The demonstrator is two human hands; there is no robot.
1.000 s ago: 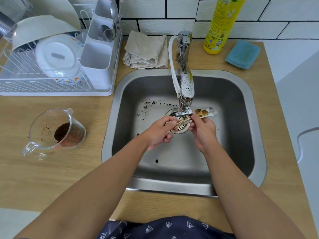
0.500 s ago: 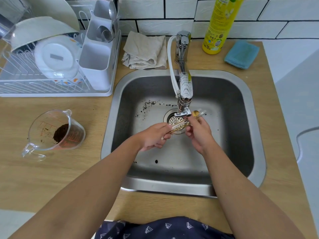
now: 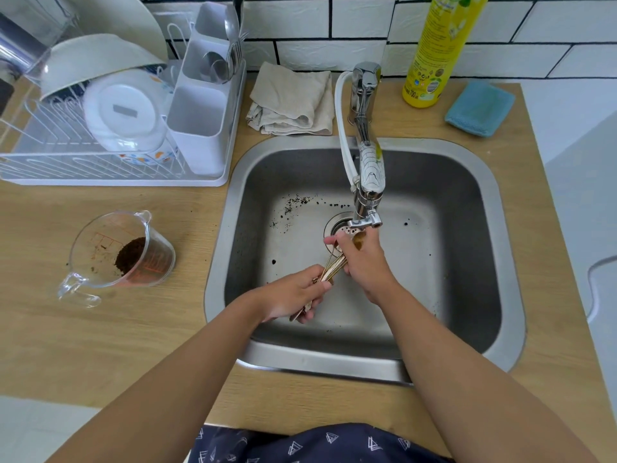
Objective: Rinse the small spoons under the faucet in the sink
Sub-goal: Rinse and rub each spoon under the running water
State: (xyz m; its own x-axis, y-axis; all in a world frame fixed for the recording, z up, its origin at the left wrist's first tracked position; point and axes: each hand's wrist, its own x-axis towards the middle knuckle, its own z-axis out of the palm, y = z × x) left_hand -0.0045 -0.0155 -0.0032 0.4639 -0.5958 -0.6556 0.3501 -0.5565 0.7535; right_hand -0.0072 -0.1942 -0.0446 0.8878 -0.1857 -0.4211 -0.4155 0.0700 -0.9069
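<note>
Both hands hold a bundle of thin gold small spoons [image 3: 334,269] over the steel sink [image 3: 467,262], just in front of the drain [image 3: 335,225]. My left hand [image 3: 293,295] grips the handle ends. My right hand [image 3: 364,262] is wrapped around the bowl ends, which lie right under the outlet of the chrome faucet [image 3: 367,182]; one gold bowl peeks out above the fingers. I cannot tell whether water is running. Dark coffee grounds [image 3: 293,203] speckle the sink floor.
A glass measuring jug [image 3: 123,259] with coffee grounds stands on the wooden counter left of the sink. A white dish rack [image 3: 110,128] with bowls and cutlery fills the back left. A beige cloth [image 3: 293,101], yellow detergent bottle [image 3: 434,51] and blue sponge [image 3: 479,108] sit behind the sink.
Both hands have drawn the spoons toward me and to the left; the spoon bowls, earlier sticking out right of the faucet outlet, are now mostly covered by my right hand.
</note>
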